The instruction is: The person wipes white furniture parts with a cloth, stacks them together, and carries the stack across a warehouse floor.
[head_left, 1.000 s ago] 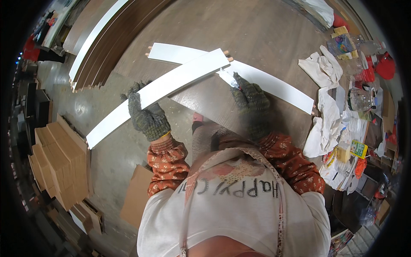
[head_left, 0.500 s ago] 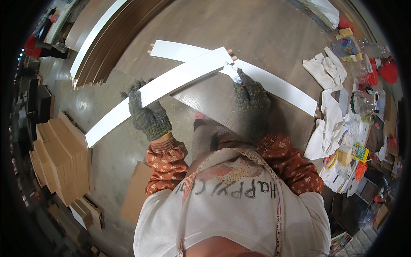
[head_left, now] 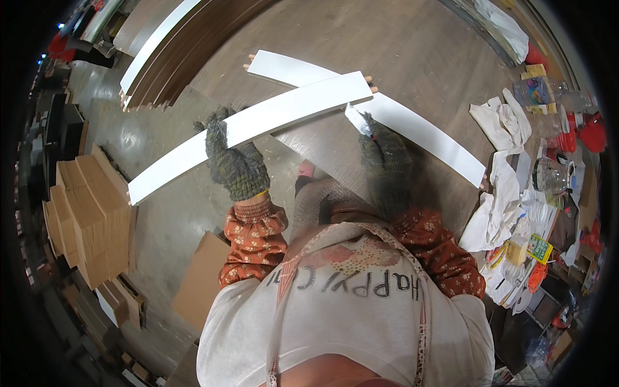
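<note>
A long white board [head_left: 284, 106] with wooden dowels at its far right end slants across the middle. My left hand [head_left: 235, 161], in a grey-green knitted glove, is closed around the board left of its middle. My right hand [head_left: 387, 161], in a matching glove, pinches a small crumpled white cloth [head_left: 358, 120] close beneath the board's right part; whether it touches the edge I cannot tell. Behind and below the held board, a second white board [head_left: 432, 135] with dowels at both ends lies across the brown wood-look tabletop [head_left: 419, 51].
At the far left stand stacked white-faced boards [head_left: 158, 45]. Along the right edge are white rags [head_left: 503, 126], a clear plastic jar [head_left: 552, 174] and small supplies. Stacked cardboard [head_left: 90, 219] stands on the floor at left. A person in red and black [head_left: 80, 53] is far left.
The view has shifted slightly. The held board lies a little flatter, its right end lower against the second board. My right hand and the cloth have drawn slightly away from its end.
</note>
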The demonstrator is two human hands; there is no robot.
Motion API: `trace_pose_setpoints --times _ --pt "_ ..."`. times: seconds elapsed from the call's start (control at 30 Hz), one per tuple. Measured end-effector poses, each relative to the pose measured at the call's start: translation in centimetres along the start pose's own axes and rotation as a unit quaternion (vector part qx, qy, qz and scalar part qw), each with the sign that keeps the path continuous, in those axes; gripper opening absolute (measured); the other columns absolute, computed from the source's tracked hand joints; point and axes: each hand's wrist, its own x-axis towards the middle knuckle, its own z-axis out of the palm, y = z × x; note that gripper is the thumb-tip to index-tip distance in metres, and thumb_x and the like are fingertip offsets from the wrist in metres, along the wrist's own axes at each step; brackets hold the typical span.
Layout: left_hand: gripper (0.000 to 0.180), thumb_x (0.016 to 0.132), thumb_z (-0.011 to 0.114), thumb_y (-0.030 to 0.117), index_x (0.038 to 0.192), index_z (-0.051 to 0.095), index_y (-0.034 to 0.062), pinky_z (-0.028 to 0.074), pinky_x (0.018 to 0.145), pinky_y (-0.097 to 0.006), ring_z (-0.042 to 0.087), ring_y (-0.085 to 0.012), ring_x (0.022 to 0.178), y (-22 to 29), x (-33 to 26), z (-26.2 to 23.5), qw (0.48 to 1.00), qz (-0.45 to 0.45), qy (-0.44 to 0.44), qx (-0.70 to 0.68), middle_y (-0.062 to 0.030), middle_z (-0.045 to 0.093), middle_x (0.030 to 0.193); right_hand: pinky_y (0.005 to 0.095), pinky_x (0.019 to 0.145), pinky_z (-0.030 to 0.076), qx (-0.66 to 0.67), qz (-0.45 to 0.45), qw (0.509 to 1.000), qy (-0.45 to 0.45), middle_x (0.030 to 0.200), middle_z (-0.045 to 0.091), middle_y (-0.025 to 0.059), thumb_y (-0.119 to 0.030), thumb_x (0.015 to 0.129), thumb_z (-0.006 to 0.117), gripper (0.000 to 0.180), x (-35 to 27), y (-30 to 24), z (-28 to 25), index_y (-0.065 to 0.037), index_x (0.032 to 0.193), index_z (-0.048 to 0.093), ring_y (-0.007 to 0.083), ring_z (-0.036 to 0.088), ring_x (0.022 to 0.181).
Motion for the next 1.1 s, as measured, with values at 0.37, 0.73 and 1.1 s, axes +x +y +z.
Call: trace_pose_setpoints --times 0.37,0.73,1.1 --pt "0.033 0.084 0.055 0.002 0.117 0.052 0.0009 0.052 0.089 -0.034 0.058 -0.0221 0.102 0.6 -0.3 1.8 0.99 -0.025 0.049 -0.127 -0.0133 0.059 0.111 0.0328 0.072 0.049 -0.056 -0.051 0.996 -0.044 0.098 0.063 0.0106 -0.009 0.083 0.063 0.028 0.6 -2.8 1.1 -0.001 0.109 0.06 0.0248 0.061 0.083" --pt "0.042 0.088 0.051 0.005 0.128 0.039 0.0032 0.041 0.102 -0.039 0.055 -0.0237 0.107 0.7 -0.6 1.3 0.998 0.034 0.021 -0.046 -0.015 0.057 0.113 0.0338 0.065 0.05 0.192 0.08 0.975 -0.074 0.092 0.06 0.0115 -0.013 0.084 0.063 0.034 1.2 -5.4 0.3 -0.011 0.117 0.057 0.0219 0.058 0.074" --pt "0.041 0.09 0.049 0.007 0.129 0.042 -0.0036 0.041 0.097 -0.039 0.055 -0.0278 0.107 3.9 1.9 -2.1 0.961 0.192 -0.096 0.172 -0.0184 0.052 0.123 0.0325 0.075 0.049 0.172 0.009 0.985 0.031 0.098 0.062 0.0098 -0.012 0.09 0.054 0.025 5.1 -5.2 -2.0 -0.005 0.115 0.054 0.0218 0.061 0.088"
